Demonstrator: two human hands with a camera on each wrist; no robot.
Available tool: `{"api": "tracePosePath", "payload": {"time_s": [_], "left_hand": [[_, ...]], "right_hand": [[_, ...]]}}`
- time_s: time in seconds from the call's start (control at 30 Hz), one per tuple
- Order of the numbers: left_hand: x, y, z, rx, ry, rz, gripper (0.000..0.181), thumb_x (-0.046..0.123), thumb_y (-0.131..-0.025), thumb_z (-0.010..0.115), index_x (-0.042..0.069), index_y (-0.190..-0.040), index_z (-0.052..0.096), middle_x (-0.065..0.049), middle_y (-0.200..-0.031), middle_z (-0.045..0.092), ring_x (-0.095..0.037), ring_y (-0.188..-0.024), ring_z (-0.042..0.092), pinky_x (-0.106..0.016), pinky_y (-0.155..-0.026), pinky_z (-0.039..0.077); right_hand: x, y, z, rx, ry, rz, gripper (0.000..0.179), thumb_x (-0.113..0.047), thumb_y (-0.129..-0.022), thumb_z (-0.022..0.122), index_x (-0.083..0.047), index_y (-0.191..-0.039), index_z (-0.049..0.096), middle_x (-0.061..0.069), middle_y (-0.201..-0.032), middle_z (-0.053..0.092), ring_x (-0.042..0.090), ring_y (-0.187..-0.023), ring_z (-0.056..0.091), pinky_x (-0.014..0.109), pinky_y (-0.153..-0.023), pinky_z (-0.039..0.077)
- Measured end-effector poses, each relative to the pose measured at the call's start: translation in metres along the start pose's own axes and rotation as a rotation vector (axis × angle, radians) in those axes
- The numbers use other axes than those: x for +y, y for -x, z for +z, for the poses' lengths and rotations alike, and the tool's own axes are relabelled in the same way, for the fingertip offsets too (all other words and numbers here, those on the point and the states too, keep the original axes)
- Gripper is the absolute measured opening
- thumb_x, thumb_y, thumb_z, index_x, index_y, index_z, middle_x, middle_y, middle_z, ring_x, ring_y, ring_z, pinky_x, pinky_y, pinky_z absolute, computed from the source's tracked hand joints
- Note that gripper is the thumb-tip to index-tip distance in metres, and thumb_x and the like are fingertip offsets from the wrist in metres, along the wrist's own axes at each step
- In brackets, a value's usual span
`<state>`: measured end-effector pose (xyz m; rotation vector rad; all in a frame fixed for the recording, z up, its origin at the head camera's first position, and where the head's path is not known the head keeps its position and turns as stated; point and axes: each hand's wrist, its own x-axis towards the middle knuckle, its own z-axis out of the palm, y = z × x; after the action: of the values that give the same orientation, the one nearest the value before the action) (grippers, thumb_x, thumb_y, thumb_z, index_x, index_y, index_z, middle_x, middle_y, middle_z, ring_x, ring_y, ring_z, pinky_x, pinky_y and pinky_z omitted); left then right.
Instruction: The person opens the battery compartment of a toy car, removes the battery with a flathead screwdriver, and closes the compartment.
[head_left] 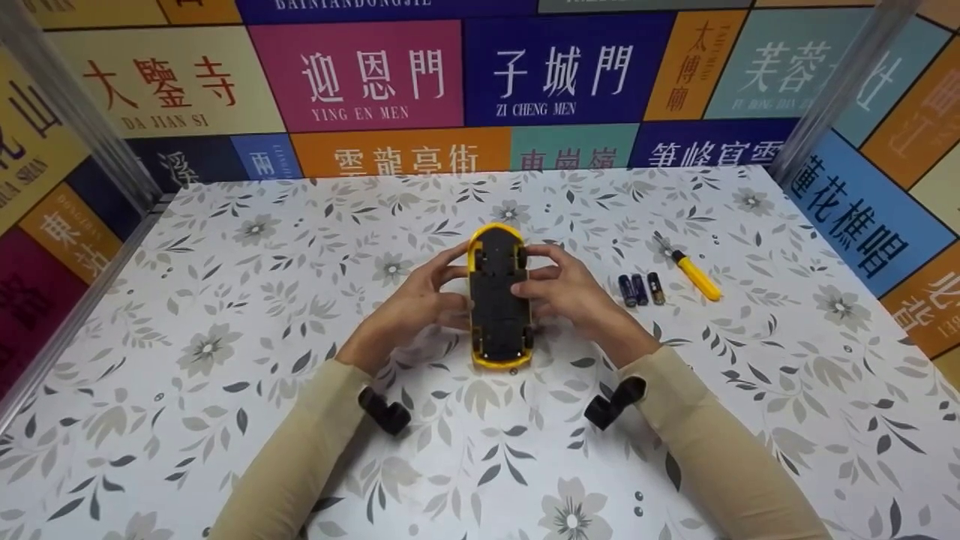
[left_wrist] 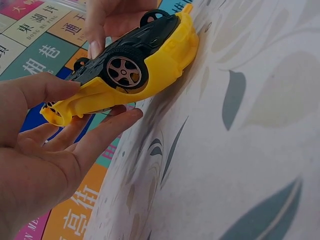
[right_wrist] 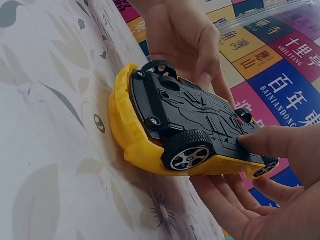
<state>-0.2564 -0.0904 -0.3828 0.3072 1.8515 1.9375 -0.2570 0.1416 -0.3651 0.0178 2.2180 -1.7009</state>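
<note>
A yellow toy car (head_left: 499,300) is held upside down over the table, its black underside (right_wrist: 195,112) and wheels facing up. My left hand (head_left: 420,300) grips its left side, with the thumb on the edge of the underside and fingers beneath the body in the left wrist view. On the other side, my right hand (head_left: 566,289) holds the car, its thumb pressed on the black underside and the other fingers under the yellow body (right_wrist: 145,155).
Right of the car lie several small batteries (head_left: 639,289) side by side. Beyond them is a screwdriver (head_left: 697,276) with a yellow handle. The table (head_left: 225,420) has a floral cover, and panels with printed characters (head_left: 360,75) stand behind it.
</note>
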Motion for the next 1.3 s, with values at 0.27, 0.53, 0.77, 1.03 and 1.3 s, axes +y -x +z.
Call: {"api": "tracePosePath", "payload": {"time_s": [0.27, 0.53, 0.77, 1.03, 1.3], "left_hand": [[0.000, 0.001, -0.002, 0.003, 0.010, 0.003, 0.092, -0.016, -0.084, 0.057, 0.026, -0.159, 0.026, -0.012, -0.149, 0.050, -0.024, -0.102, 0.070, -0.045, -0.086, 0.063], [0.004, 0.000, -0.003, 0.034, -0.024, -0.015, 0.092, -0.015, -0.085, 0.059, 0.030, -0.158, 0.028, -0.009, -0.149, 0.050, -0.025, -0.106, 0.069, -0.043, -0.084, 0.064], [0.007, 0.000, -0.005, 0.095, -0.070, -0.014, 0.092, -0.015, -0.084, 0.062, 0.028, -0.158, 0.028, -0.009, -0.147, 0.052, -0.022, -0.100, 0.069, -0.038, -0.078, 0.065], [0.012, 0.000, -0.007, 0.118, -0.097, -0.007, 0.091, -0.014, -0.085, 0.061, 0.029, -0.158, 0.029, -0.009, -0.148, 0.050, -0.026, -0.106, 0.069, -0.041, -0.080, 0.065], [0.012, 0.003, -0.006, 0.094, -0.056, 0.018, 0.084, -0.008, -0.089, 0.062, 0.027, -0.158, 0.030, -0.010, -0.150, 0.048, -0.032, -0.122, 0.062, -0.046, -0.083, 0.064]], "right_hand": [[-0.002, 0.003, 0.000, -0.003, 0.004, -0.013, 0.070, -0.012, -0.091, 0.071, -0.019, -0.153, 0.039, 0.019, -0.136, 0.059, 0.016, -0.088, 0.068, 0.030, -0.074, 0.060], [-0.005, 0.005, 0.004, 0.030, 0.039, -0.023, 0.068, -0.014, -0.092, 0.071, -0.023, -0.153, 0.040, 0.016, -0.136, 0.057, 0.017, -0.088, 0.068, 0.032, -0.071, 0.060], [-0.013, 0.013, 0.012, 0.055, 0.020, -0.052, 0.067, -0.005, -0.092, 0.068, -0.021, -0.152, 0.042, 0.015, -0.139, 0.052, 0.024, -0.108, 0.064, 0.028, -0.074, 0.061], [-0.021, 0.023, 0.015, 0.021, 0.016, -0.056, 0.075, -0.008, -0.091, 0.068, -0.023, -0.156, 0.035, 0.015, -0.147, 0.046, 0.030, -0.129, 0.054, 0.043, -0.101, 0.057], [-0.018, 0.023, 0.022, 0.013, 0.186, -0.083, 0.099, -0.013, -0.083, 0.080, -0.020, -0.161, 0.019, 0.014, -0.157, 0.035, 0.034, -0.142, 0.042, 0.050, -0.115, 0.044]]}}
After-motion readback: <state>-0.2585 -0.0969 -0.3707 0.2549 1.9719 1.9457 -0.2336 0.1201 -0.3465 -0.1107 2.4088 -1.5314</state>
